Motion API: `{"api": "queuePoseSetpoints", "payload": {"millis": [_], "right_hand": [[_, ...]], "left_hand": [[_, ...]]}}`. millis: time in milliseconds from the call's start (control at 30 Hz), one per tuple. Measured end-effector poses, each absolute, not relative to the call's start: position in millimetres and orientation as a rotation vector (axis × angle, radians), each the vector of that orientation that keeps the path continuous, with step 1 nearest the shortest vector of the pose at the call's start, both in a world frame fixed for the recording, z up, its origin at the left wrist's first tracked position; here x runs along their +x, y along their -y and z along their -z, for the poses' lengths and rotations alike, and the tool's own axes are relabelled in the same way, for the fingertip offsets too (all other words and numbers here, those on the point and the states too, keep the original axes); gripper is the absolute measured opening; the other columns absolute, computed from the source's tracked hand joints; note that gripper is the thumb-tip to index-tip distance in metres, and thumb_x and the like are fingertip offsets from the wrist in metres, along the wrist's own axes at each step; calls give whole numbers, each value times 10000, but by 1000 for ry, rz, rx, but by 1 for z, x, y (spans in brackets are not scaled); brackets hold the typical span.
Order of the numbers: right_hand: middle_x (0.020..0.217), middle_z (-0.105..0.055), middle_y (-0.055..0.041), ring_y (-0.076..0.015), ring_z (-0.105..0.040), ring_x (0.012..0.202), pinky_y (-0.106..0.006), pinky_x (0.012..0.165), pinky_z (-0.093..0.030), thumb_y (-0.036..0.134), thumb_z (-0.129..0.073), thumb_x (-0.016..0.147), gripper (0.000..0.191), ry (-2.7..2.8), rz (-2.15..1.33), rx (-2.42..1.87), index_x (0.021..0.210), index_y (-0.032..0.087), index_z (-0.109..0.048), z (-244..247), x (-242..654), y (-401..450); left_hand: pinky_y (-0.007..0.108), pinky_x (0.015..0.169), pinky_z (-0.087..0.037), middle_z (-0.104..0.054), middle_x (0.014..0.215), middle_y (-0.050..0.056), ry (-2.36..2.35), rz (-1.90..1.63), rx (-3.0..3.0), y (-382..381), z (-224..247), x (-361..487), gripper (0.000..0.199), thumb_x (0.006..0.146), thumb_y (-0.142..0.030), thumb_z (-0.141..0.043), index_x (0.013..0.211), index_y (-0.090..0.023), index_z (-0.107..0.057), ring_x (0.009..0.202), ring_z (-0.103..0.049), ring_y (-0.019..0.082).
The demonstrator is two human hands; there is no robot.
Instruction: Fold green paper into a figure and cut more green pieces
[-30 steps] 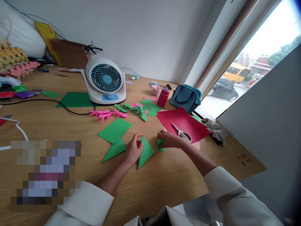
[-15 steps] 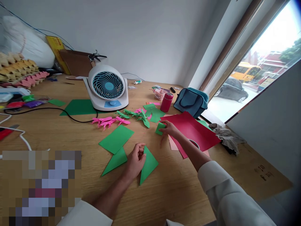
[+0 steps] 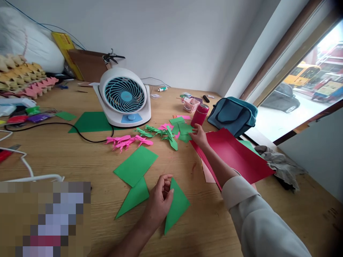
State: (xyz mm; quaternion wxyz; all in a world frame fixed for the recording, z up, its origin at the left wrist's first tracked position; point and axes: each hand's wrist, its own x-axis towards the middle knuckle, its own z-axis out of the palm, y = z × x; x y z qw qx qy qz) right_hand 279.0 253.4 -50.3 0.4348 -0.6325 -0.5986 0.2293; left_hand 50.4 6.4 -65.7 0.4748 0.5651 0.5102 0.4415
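My left hand (image 3: 160,200) is closed, its thumb and curled fingers pinching the upper left edge of a folded green paper triangle (image 3: 178,205) above the table. Left of that hand lie another green paper triangle (image 3: 134,200) and a green paper rectangle (image 3: 136,164), partly overlapping. My right hand (image 3: 199,136) reaches forward, fingertips at the edge of a small green paper piece (image 3: 185,128) over other green pieces, just in front of a red thermos (image 3: 200,113). Cut and folded pink paper figures (image 3: 128,141) and green paper figures (image 3: 168,134) lie beyond my left hand.
A white fan (image 3: 125,96) stands at the back, its black cord (image 3: 85,139) running left. Large red sheets (image 3: 235,155) lie under my right forearm. A blue bag (image 3: 233,114), pink basket (image 3: 191,104) and grey cloth (image 3: 278,162) are on the right.
My right hand has moved forward with the small green paper, from the table's middle to the green pieces by the thermos. The view has shifted; my left hand keeps the triangle.
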Motion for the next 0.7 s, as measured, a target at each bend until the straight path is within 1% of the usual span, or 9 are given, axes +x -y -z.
{"api": "queuePoseSetpoints", "payload": {"millis": [100, 200, 267, 300, 367, 533, 600, 700], "right_hand": [[1102, -671, -115, -209, -663, 853, -369, 816, -521, 263, -634, 778, 501, 1506, -497, -1497, 1260, 180, -526, 46, 271, -229], [1007, -693, -84, -197, -651, 832, -340, 778, -518, 273, -601, 814, 362, 1585, -495, -1425, 1166, 193, -567, 40, 255, -189], [977, -697, -71, -185, -636, 785, -328, 738, -509, 276, -584, 843, 317, 1690, -504, -1347, 1151, 198, -571, 37, 243, -158], [970, -697, -65, -182, -632, 790, -325, 739, -505, 273, -568, 863, 293, 1723, -497, -1328, 1147, 204, -572, 36, 238, -143], [963, -694, -58, -184, -637, 836, -329, 775, -501, 255, -538, 889, 270, 1738, -494, -1306, 1153, 210, -572, 36, 229, -114], [959, -680, -53, -181, -629, 835, -325, 778, -500, 255, -528, 915, 227, 1609, -549, -1358, 1133, 217, -581, 46, 226, -62], [937, -667, -51, -181, -626, 822, -318, 761, -500, 268, -529, 920, 215, 1550, -612, -1367, 1121, 213, -583, 53, 229, -48], [873, -655, -36, -174, -613, 753, -304, 706, -488, 299, -528, 933, 206, 1488, -729, -1380, 1109, 209, -582, 61, 233, -34]], "left_hand": [[246, 622, -483, -528, 845, 9, -1240, -1081, 1354, -5, 64, 51, 332, 832, -211, -535, 1163, -205, -551, 713, -563, 144], [255, 644, -484, -541, 841, 5, -1255, -1116, 1331, -2, 63, 55, 331, 824, -193, -538, 1154, -212, -562, 710, -574, 145], [264, 676, -488, -551, 851, 4, -1268, -1153, 1310, 0, 62, 57, 338, 816, -178, -540, 1151, -216, -565, 726, -586, 148], [267, 686, -488, -554, 853, 4, -1271, -1172, 1296, 1, 61, 59, 343, 814, -172, -540, 1153, -217, -563, 732, -588, 149], [264, 685, -484, -558, 853, 2, -1264, -1208, 1262, 2, 60, 60, 350, 818, -166, -535, 1164, -218, -551, 736, -585, 149], [270, 734, -484, -586, 871, 7, -1207, -1279, 1196, 2, 58, 60, 369, 844, -161, -518, 1208, -209, -493, 790, -584, 155], [271, 746, -482, -589, 867, 7, -1165, -1288, 1196, 2, 59, 58, 366, 852, -169, -524, 1214, -202, -477, 794, -580, 154], [272, 766, -481, -599, 884, 11, -1098, -1304, 1165, 0, 63, 56, 362, 862, -196, -541, 1215, -199, -460, 812, -585, 153]]}}
